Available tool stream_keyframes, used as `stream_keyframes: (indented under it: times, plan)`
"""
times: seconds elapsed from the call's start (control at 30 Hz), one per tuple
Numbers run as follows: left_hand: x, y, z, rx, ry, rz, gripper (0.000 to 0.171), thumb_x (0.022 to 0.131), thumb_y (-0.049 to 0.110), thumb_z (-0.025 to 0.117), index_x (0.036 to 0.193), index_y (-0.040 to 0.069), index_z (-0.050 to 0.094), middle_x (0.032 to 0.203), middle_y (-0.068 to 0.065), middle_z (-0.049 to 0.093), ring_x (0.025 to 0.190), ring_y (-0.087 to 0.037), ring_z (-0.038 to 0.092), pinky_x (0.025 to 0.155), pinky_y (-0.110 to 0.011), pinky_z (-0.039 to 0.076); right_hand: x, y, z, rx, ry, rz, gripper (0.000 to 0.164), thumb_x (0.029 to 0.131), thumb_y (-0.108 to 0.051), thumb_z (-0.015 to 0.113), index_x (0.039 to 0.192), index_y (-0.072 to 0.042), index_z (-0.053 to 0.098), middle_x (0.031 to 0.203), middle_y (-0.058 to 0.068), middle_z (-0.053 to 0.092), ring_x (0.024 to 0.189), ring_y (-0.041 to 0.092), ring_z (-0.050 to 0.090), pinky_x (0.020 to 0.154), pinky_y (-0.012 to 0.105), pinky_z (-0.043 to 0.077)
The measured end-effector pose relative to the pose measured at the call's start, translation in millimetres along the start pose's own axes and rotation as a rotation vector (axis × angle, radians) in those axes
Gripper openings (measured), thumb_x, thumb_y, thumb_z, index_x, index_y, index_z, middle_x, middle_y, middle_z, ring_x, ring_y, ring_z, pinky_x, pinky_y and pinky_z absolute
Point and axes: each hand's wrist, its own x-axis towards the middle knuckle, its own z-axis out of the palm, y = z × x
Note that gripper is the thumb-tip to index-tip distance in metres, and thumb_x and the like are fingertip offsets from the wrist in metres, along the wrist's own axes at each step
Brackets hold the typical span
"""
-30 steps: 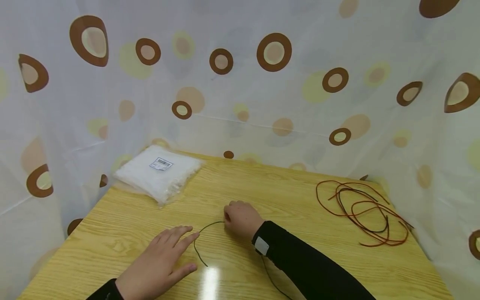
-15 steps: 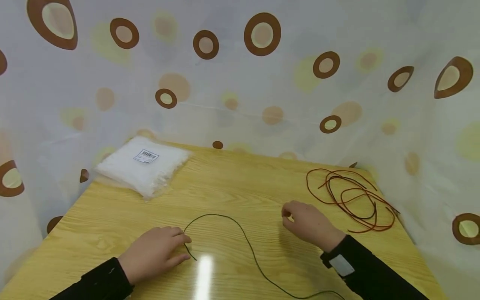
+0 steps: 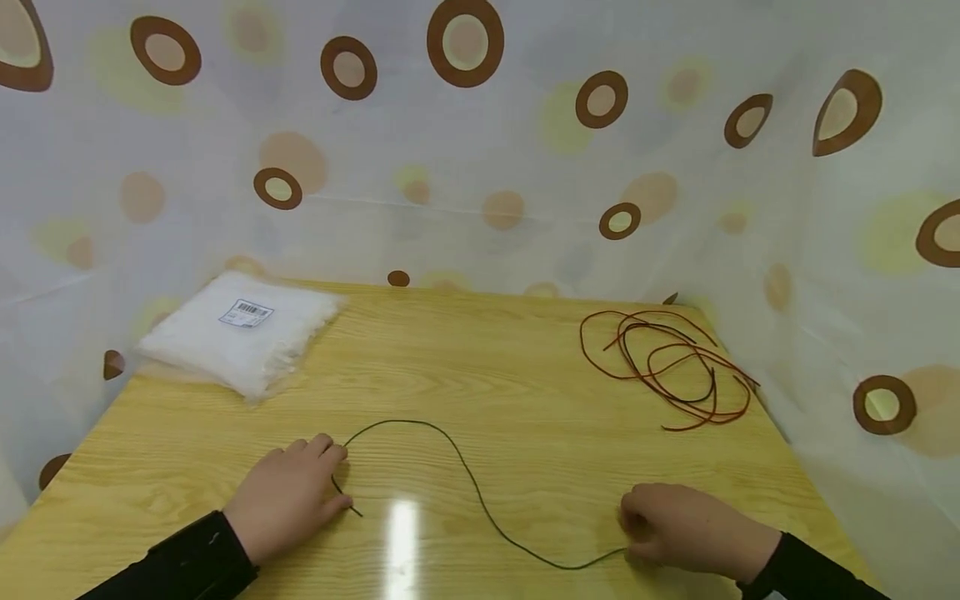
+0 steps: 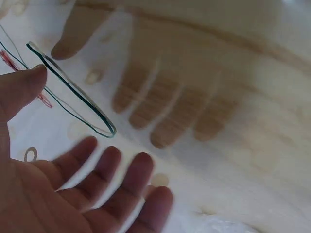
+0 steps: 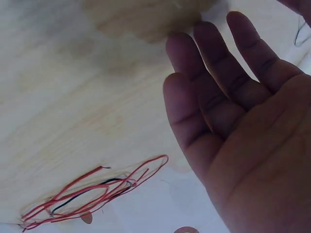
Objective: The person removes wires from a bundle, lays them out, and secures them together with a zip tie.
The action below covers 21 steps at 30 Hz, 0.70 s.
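A thin dark green wire [image 3: 472,479] curves across the wooden table between both hands. My left hand [image 3: 288,500] rests over its left end, fingers relaxed; a short tip pokes out by the thumb. In the left wrist view the left hand [image 4: 92,189] has thumb and fingers apart, with the green wire [image 4: 82,97] past the gap. My right hand [image 3: 686,525] is low over the wire's right part, which disappears beneath it. The right wrist view shows the right hand [image 5: 243,107] with gently bent fingers and no wire visible in its palm.
Loose red and black wires [image 3: 667,367] lie in a tangle at the back right of the table [image 3: 450,358]. A clear bag of white material [image 3: 240,333] with a barcode label sits at the back left. Patterned white sheeting [image 3: 450,150] surrounds the table.
My right hand lets go of the green wire, swings right, then lowers over the wire's right part. The left hand settles onto the left end. The head view shifts rightward.
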Motion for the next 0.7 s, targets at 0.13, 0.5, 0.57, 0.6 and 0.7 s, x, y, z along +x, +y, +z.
stream_keyframes:
  times: [0.13,0.5,0.57,0.6,0.7]
  plan:
    - [-2.9,-5.0,-1.6,0.015,-0.035,-0.088,0.048,0.087,0.054,0.080,0.103,0.010,0.069,0.096,-0.004,0.065,0.083,-0.024,0.065,0.068,-0.044,0.057,-0.6,0.4,6.1,-0.084,0.029,-0.030,0.027,0.089,-0.033,0.084,0.086,-0.026,0.059,0.079,-0.016,0.045,0.069,-0.002,0.037,0.062,0.023,0.034]
    - [3.3,0.4,-5.3,-0.016,-0.109,-0.160,0.048,0.089,0.061,0.073,0.091,0.013,0.070,0.089,-0.004,0.067,0.078,-0.026,0.064,0.062,-0.046,0.054,-3.2,1.1,14.6,-0.094,0.049,-0.033,0.029,0.091,-0.031,0.083,0.082,-0.026,0.056,0.077,-0.016,0.043,0.067,-0.002,0.036,0.061,0.022,0.033]
    - [5.0,1.5,-5.9,-0.015,-0.117,-0.151,0.048,0.088,0.058,0.077,0.095,0.012,0.071,0.091,-0.005,0.068,0.081,-0.027,0.065,0.064,-0.047,0.055,-3.6,1.3,15.6,-0.088,0.043,-0.039,0.027,0.092,-0.029,0.082,0.082,-0.027,0.057,0.077,-0.017,0.044,0.067,-0.002,0.037,0.061,0.021,0.035]
    - [5.6,1.6,-6.4,-0.016,-0.123,-0.147,0.046,0.088,0.056,0.078,0.096,0.011,0.071,0.091,-0.006,0.067,0.080,-0.027,0.065,0.064,-0.047,0.055,-4.0,1.3,16.1,-0.083,0.040,-0.042,0.026,0.092,-0.027,0.081,0.082,-0.027,0.057,0.078,-0.017,0.044,0.067,-0.003,0.037,0.061,0.021,0.035]
    - [6.8,1.5,-8.9,-0.025,-0.141,-0.138,0.042,0.089,0.050,0.079,0.099,0.010,0.071,0.089,-0.005,0.064,0.079,-0.025,0.063,0.063,-0.046,0.055,-5.2,0.8,17.6,-0.073,0.042,-0.054,0.025,0.094,-0.022,0.079,0.081,-0.027,0.058,0.077,-0.018,0.044,0.067,-0.003,0.037,0.061,0.020,0.036]
